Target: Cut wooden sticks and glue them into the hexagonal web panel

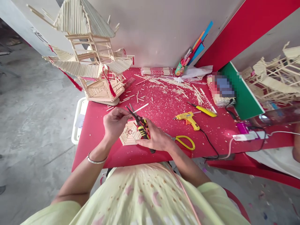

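Observation:
My left hand (pixel 116 121) is closed, its fingertips pinching a thin pale wooden stick (pixel 141 108) that points away to the right. Wrapped around the yellow-and-black handles of long-nosed pliers (pixel 142 128) is my right hand (pixel 156 135). The pliers' jaws stand apart beside my left fingertips, at the stick; whether they touch it I cannot tell. Beneath both hands a hexagonal panel of short sticks (pixel 127 139) lies flat, partly covered by the pliers and my right hand. Scissors (pixel 192 144) with yellow handles lie just right of my right wrist, blades partly hidden.
A stick-built pagoda (pixel 93 68) with red tassels stands at the back left. Loose sticks (pixel 164 82) and chips litter the red table (pixel 93 156). A yellow glue gun (pixel 188 118), a utility knife (pixel 206 111), a pen cup (pixel 180 68) and a white power strip (pixel 246 136) lie rightward.

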`<state>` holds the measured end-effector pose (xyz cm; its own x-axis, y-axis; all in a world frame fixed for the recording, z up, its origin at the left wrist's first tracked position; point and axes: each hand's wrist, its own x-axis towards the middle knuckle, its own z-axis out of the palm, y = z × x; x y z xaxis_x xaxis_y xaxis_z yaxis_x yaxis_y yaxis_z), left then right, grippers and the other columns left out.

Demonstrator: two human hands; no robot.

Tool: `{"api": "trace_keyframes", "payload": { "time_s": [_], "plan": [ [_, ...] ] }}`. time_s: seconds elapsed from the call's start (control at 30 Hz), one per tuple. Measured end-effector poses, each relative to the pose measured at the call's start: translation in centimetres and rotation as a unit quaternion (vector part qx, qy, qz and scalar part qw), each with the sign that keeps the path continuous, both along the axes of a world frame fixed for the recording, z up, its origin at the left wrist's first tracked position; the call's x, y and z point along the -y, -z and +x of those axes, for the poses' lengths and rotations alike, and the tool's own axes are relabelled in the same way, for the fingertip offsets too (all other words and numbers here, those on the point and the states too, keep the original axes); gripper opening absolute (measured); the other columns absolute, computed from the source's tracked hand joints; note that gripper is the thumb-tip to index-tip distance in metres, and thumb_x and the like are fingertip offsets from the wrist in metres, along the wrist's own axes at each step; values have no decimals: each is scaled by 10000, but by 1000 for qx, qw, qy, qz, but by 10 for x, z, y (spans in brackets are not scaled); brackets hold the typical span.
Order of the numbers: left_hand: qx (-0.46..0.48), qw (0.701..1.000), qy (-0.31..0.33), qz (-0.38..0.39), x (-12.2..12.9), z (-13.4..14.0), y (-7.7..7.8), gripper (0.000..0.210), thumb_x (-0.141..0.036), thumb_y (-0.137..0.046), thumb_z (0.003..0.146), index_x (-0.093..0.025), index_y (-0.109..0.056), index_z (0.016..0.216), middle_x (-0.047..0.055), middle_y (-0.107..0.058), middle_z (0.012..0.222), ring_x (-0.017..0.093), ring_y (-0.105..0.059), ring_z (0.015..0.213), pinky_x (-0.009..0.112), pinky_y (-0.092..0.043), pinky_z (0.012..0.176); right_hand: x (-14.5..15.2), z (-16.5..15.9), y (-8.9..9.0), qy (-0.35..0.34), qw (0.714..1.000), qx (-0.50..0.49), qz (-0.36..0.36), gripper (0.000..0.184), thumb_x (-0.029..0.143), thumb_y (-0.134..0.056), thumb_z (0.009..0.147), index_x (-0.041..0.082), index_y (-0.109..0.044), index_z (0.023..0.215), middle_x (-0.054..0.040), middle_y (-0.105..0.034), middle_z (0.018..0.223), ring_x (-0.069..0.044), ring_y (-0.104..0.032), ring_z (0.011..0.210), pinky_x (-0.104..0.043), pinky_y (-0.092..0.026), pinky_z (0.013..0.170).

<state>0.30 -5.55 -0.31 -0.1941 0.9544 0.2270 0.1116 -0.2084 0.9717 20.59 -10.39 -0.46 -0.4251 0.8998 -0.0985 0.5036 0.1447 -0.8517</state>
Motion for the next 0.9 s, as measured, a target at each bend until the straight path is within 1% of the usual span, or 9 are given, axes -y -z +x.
{"api": "trace_keyframes", "payload": {
  "time_s": [0.07, 0.13, 0.2, 0.27, 0.33, 0.43, 0.67, 0.77, 0.9],
  "plan": [
    [-10, 1000, -1, 0, 0, 0, 0, 120, -167, -833, 689, -189, -715, 686, -1, -702, 641, 121, -636, 558, 230, -515, 504, 0, -1, -2, 8, 1000, -2, -10, 765, 288, -739, 769, 192, -399, 1447, -142, -597, 1369, -299, -605, 1222, -444, -483, 1036],
    [-14, 1000, -1, 0, 0, 0, 1, 123, -179, -838, 691, -190, -716, 689, 1, -701, 646, 126, -639, 567, 236, -518, 518, 1, -3, -5, 21, 1000, 1, -21, 674, 226, -688, 755, 209, -445, 1384, -94, -650, 1242, -263, -643, 1075, -393, -514, 921],
    [-24, 1000, 11, -9, 0, -1, 2, 101, -206, -835, 713, -190, -743, 753, 15, -721, 690, 142, -668, 607, 248, -535, 557, 2, -4, -7, 35, 999, -4, -34, 627, 206, -658, 747, 226, -469, 1344, -52, -669, 1144, -233, -644, 971, -349, -508, 834],
    [-60, 997, 36, -14, -1, -4, 4, 110, -242, -798, 774, -194, -782, 871, 24, -738, 741, 149, -682, 632, 256, -539, 589, 3, -5, -9, 52, 998, -10, -43, 623, 208, -659, 736, 232, -476, 1331, -33, -668, 1109, -221, -633, 941, -325, -494, 797],
    [-130, 990, 56, -4, -3, -7, 6, 138, -265, -742, 837, -200, -803, 941, 22, -733, 746, 138, -654, 622, 253, -514, 591, 4, -6, -9, 64, 997, -12, -45, 634, 209, -668, 727, 231, -476, 1331, -30, -663, 1109, -221, -626, 945, -320, -486, 792],
    [-205, 977, 62, 18, -4, -10, 8, 149, -279, -700, 873, -189, -813, 908, 20, -702, 714, 123, -573, 598, 245, -448, 555, 4, -6, -7, 65, 997, -14, -34, 657, 203, -674, 722, 228, -468, 1345, -38, -656, 1131, -227, -621, 969, -331, -485, 818],
    [-211, 974, 73, 20, -5, -12, 10, 164, -272, -672, 887, -177, -806, 893, 21, -687, 716, 124, -536, 604, 253, -418, 566, 4, -3, 1, 42, 998, -46, -1, 725, 182, -680, 719, 218, -441, 1403, -84, -626, 1262, -243, -612, 1067, -369, -485, 917],
    [-216, 973, 74, 23, -5, -11, 10, 156, -267, -674, 888, -175, -801, 885, 17, -687, 720, 120, -542, 606, 253, -418, 572, 3, -4, 2, 43, 998, -43, -14, 724, 184, -673, 726, 219, -435, 1409, -78, -634, 1233, -235, -615, 1019, -364, -488, 888],
    [-220, 973, 69, 20, -5, -11, 8, 146, -258, -678, 880, -173, -795, 861, 5, -677, 684, 116, -542, 587, 253, -420, 569, 3, -7, 1, 45, 998, -31, -25, 711, 185, -664, 715, 209, -436, 1388, -52, -653, 1124, -215, -615, 923, -326, -476, 801]
  ]
}}
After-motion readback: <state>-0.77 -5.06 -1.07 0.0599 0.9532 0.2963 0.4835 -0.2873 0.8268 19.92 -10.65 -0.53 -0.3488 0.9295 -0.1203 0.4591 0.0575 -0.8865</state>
